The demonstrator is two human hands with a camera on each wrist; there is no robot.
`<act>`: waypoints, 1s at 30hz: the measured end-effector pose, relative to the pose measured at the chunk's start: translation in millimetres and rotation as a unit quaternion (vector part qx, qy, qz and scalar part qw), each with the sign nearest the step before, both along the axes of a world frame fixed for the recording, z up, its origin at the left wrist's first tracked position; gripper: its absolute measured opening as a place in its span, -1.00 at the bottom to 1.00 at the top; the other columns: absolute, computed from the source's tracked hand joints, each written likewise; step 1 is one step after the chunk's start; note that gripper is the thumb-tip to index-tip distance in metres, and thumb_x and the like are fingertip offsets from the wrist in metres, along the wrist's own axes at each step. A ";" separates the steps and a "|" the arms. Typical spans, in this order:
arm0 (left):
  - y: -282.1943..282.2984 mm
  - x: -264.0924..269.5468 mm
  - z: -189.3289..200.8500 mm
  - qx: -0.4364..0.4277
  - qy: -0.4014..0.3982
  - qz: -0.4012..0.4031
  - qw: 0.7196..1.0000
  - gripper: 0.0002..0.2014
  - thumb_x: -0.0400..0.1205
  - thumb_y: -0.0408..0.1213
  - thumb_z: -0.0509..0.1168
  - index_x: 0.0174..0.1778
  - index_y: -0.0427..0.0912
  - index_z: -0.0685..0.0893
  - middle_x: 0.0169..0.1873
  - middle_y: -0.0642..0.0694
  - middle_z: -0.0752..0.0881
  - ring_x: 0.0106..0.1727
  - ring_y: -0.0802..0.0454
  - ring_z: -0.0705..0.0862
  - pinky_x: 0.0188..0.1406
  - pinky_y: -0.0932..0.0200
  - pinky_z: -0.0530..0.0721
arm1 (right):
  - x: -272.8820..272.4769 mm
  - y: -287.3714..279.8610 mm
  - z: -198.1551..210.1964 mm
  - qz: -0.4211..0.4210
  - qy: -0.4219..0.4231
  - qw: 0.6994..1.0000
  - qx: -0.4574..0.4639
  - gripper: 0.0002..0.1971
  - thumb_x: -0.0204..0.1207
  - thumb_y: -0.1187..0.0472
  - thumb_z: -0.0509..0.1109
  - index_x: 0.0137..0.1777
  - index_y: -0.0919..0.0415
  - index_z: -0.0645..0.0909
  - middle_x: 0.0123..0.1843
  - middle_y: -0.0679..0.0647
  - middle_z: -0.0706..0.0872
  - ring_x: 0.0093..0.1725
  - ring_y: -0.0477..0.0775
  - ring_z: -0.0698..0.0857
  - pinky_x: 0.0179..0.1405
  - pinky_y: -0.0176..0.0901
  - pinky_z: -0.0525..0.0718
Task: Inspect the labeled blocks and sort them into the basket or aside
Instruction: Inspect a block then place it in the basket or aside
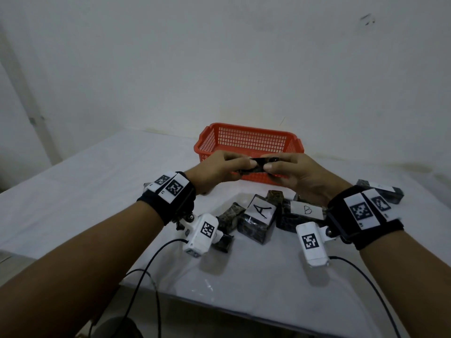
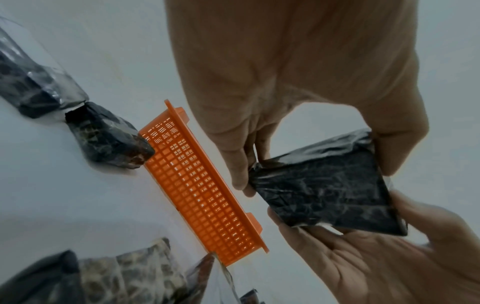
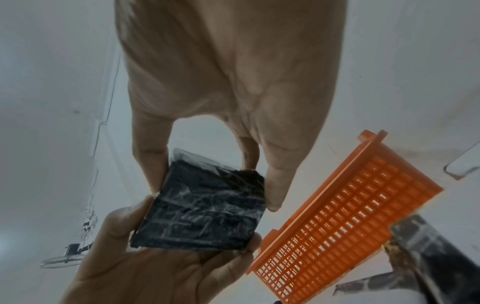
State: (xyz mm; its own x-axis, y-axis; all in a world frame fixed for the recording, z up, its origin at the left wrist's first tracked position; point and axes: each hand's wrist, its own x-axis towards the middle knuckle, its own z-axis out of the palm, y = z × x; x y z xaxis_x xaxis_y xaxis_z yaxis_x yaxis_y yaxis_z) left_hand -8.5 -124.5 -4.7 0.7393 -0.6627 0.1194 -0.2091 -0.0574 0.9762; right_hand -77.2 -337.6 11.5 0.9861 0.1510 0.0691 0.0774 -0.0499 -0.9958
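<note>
Both hands hold one flat dark marbled block (image 1: 256,167) wrapped in clear film, raised in front of the orange basket (image 1: 249,140). My left hand (image 1: 244,167) pinches its left end between thumb and fingers; my right hand (image 1: 271,165) pinches its right end. In the left wrist view, the block (image 2: 327,189) shows a dark face with no label, and the left hand (image 2: 315,172) grips it from above. The right wrist view shows the same block (image 3: 207,209) gripped by the right hand (image 3: 214,193). The basket (image 3: 337,222) looks empty.
Several wrapped blocks lie on the white table (image 1: 97,191) beneath my wrists, one labelled A (image 1: 260,211) and one labelled B (image 1: 305,211). Another block (image 1: 380,191) lies at the far right. Cables (image 1: 146,276) hang over the table's front edge. A wall stands right behind the basket.
</note>
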 end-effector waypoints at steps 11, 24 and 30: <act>5.0 -4.5 6.3 0.031 -0.060 0.020 0.997 -0.67 0.60 -0.47 0.48 0.17 -0.01 0.65 0.07 -0.03 0.76 -0.09 0.32 0.79 -0.13 0.43 0.70 | -1.2 -6.9 4.3 -0.002 -0.012 1.000 -0.019 -0.35 0.23 0.41 0.60 0.39 0.35 0.64 0.31 0.23 0.81 0.26 0.05 0.84 0.16 -0.22 0.80; -4.0 4.2 -11.2 -0.012 -0.089 0.152 0.984 -0.16 0.31 -0.12 0.75 0.46 -0.12 0.49 0.24 0.06 0.71 0.22 0.16 0.73 0.06 0.39 0.75 | -0.9 6.2 5.0 -0.017 0.059 0.998 0.028 -0.49 0.53 0.35 0.52 0.50 0.28 0.61 0.40 0.34 0.75 0.35 0.37 0.78 0.29 0.08 0.81; -16.9 9.8 -14.1 -0.043 -0.070 0.169 0.982 -0.07 0.28 -0.12 0.76 0.53 -0.17 0.46 0.28 0.02 0.68 0.30 0.10 0.71 0.25 0.15 0.77 | 5.4 19.4 16.0 -0.087 0.092 0.989 0.070 -0.71 0.72 0.26 0.40 0.33 0.44 0.68 0.18 0.38 0.85 0.05 0.28 0.90 -0.10 0.00 0.89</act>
State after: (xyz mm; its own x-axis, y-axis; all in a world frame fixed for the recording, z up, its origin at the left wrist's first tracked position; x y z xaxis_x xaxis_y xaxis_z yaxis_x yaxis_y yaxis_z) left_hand 1.2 -141.4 -18.9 0.8880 -0.3642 0.2808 -0.3249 -0.0649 0.9435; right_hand -71.8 -318.2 27.5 0.9941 -0.0211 -0.1060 -0.1036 0.0924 -0.9903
